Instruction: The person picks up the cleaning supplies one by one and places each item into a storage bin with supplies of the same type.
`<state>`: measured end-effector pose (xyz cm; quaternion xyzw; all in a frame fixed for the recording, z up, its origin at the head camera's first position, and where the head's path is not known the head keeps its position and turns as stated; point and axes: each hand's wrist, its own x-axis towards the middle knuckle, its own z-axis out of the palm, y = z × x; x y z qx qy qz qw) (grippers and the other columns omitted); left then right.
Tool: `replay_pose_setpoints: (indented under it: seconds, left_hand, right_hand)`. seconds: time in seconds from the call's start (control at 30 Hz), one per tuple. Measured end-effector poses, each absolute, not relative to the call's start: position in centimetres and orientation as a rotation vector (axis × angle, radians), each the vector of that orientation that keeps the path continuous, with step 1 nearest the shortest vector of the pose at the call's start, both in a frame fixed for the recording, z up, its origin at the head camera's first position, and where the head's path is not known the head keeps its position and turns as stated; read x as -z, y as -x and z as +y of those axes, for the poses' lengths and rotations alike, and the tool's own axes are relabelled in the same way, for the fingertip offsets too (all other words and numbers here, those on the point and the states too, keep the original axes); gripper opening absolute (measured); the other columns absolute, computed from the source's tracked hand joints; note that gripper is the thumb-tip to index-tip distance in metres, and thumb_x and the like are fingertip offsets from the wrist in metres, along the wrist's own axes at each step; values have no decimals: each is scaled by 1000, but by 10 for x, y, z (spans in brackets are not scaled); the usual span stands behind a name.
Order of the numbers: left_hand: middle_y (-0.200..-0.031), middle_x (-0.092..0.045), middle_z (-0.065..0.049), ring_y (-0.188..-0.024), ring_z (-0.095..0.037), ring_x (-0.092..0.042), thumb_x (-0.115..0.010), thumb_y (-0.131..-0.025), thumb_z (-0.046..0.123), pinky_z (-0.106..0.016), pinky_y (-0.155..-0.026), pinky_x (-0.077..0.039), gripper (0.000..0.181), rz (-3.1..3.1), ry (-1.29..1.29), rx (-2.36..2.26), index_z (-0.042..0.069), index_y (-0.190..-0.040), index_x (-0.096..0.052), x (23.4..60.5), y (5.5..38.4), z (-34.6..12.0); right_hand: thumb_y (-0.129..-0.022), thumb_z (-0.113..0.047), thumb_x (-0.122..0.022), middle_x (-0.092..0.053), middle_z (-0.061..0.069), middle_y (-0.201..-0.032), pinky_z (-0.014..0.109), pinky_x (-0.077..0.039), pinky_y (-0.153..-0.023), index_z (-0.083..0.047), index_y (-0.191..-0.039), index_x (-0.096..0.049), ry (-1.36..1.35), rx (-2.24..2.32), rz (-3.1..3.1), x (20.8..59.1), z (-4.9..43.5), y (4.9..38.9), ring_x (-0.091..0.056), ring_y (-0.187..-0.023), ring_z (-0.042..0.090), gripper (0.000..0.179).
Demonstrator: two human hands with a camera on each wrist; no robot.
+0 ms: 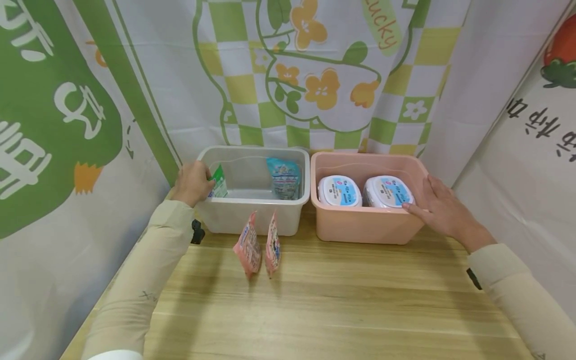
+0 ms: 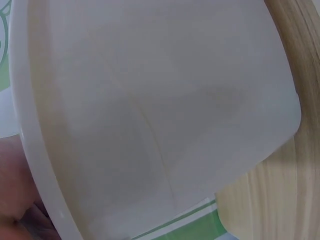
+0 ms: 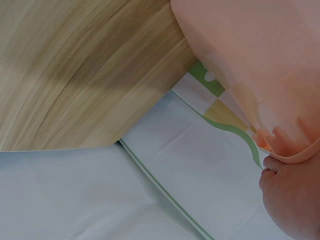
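Two plastic storage bins stand side by side at the back of the wooden table. My left hand [image 1: 192, 184] grips the left rim of the light grey bin [image 1: 252, 215]; in the left wrist view its outer wall fills the picture. Inside that bin, a green packet [image 1: 218, 183] leans near my fingers and a teal pouch [image 1: 285, 178] stands at the right end. My right hand [image 1: 443, 210] holds the right rim of the pink bin [image 1: 360, 225], thumb over the front edge. Two white tubs with blue-and-white lids, a left tub [image 1: 340, 190] and a right tub [image 1: 389, 192], sit inside it.
Two pink packets, a left one [image 1: 249, 247] and a right one [image 1: 272, 246], stand upright on the table [image 1: 342, 305] before the grey bin. A patterned cloth [image 1: 315, 75] hangs right behind the bins. Printed sheets flank the table on both sides.
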<state>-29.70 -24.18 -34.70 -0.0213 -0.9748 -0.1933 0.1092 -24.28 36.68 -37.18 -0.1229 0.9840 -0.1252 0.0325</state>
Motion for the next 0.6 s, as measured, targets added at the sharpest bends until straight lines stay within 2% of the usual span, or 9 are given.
replay_pose_setpoints:
  seconds: [0.6]
  left_hand:
    - [-106,-73,-32,-99,-48,-67,-71,-95,9,-59,-85,-55,18,-2917,25,535,-8,-93,-75,345,294,-240]
  right_hand:
    - [-108,-64,-38,21,32,-171,75,-5,-125,10,-162,10,375,377,3041,374,368,244,8,-160,55,103]
